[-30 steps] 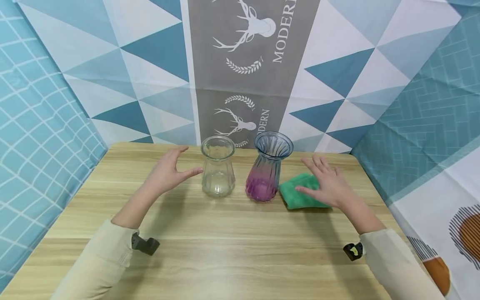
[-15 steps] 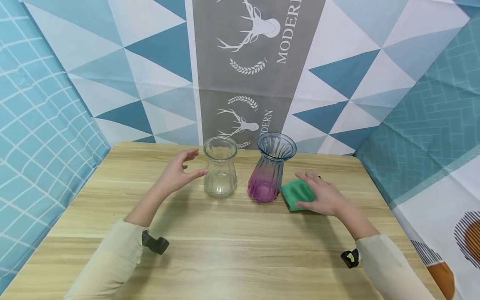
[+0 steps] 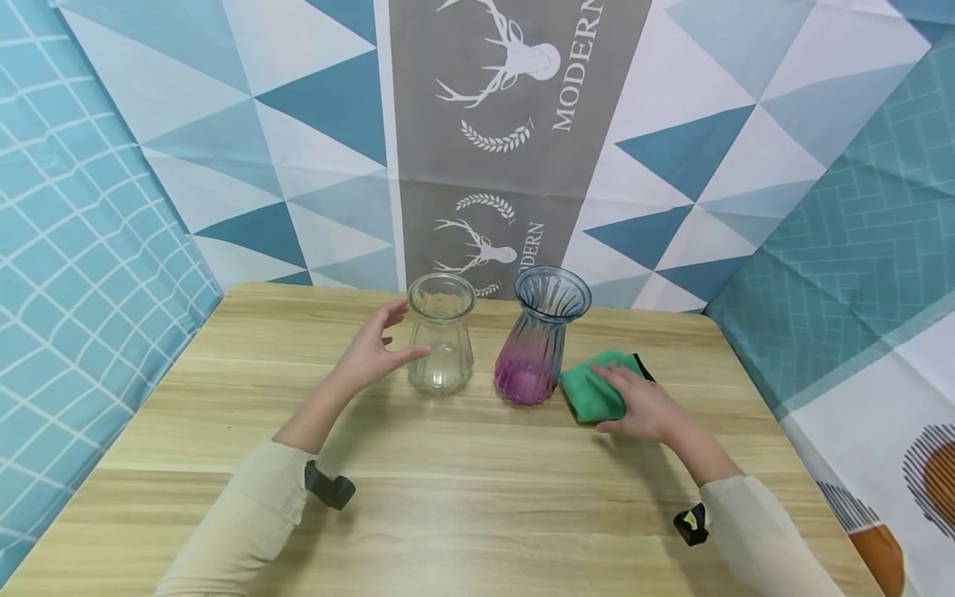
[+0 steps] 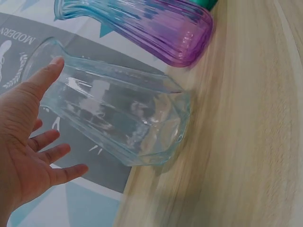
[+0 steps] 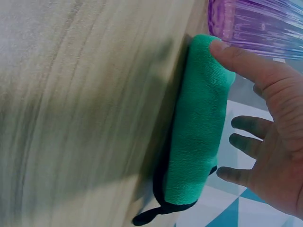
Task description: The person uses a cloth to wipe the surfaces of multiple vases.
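My left hand (image 3: pixel 376 348) is at the left side of a clear ribbed glass vase (image 3: pixel 442 375), thumb and fingers spread. In the left wrist view that hand (image 4: pixel 21 146) has its fingers extended beside the vase (image 4: pixel 128 113); whether the thumb touches the glass I cannot tell. A second glass vase (image 3: pixel 526 369), blue at the top and purple below, stands upright to the right. Over the right part of a folded green cloth (image 3: pixel 591 396) is my right hand (image 3: pixel 640 408). The right wrist view has its fingers (image 5: pixel 251 126) spread and the thumb by the top corner of the cloth (image 5: pixel 196 127).
Both vases stand on a light wooden table (image 3: pixel 448 497), toward its back edge. Behind rises a patterned cloth backdrop (image 3: pixel 313 149). Blue tiled fabric (image 3: pixel 82 224) hangs at the left, more patterned fabric (image 3: pixel 836 274) at the right.
My left hand has moved right, closer to the clear vase. My right hand has come down toward the green cloth. The vases stay standing; the view has shifted slightly.
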`<state>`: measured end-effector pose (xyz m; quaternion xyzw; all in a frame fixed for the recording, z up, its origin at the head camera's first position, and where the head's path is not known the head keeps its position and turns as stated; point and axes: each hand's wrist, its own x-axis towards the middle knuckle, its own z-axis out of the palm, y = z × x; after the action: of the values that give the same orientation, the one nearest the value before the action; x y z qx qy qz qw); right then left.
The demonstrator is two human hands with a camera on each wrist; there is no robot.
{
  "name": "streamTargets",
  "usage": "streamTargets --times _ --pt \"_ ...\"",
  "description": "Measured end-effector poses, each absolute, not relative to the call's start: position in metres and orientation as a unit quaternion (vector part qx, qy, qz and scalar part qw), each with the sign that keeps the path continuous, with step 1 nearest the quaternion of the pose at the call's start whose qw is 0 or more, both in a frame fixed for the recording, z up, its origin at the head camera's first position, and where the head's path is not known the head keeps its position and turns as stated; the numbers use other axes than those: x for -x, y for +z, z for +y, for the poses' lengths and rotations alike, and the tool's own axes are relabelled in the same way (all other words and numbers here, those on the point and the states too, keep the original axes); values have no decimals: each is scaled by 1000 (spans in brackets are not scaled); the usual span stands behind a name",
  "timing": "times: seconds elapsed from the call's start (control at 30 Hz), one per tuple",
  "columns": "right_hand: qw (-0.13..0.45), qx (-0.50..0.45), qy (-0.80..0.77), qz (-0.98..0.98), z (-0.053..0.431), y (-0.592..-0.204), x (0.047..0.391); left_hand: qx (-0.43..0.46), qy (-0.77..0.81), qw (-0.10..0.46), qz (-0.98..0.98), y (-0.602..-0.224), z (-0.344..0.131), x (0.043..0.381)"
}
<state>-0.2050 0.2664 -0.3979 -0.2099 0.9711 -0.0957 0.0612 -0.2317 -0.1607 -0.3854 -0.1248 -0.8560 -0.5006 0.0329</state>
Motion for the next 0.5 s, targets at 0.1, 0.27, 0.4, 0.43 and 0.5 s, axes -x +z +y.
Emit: streamTargets --times 0.1,0.27,0.4,0.43,0.5 --pt "53 215 -97 970 267 -404 206 124 -507 31 -853 -388 -158 232" --pt "63 207 -100 971 268 -413 206 117 -509 33 -852 -392 -155 232" --pt "63 200 -88 974 267 -417 206 114 -512 33 -851 -392 -152 233" --pt "60 201 -84 974 267 -418 206 113 -513 33 -850 -393 -151 233" --pt "53 203 -75 975 267 -420 207 110 -514 33 -850 -394 -150 234"
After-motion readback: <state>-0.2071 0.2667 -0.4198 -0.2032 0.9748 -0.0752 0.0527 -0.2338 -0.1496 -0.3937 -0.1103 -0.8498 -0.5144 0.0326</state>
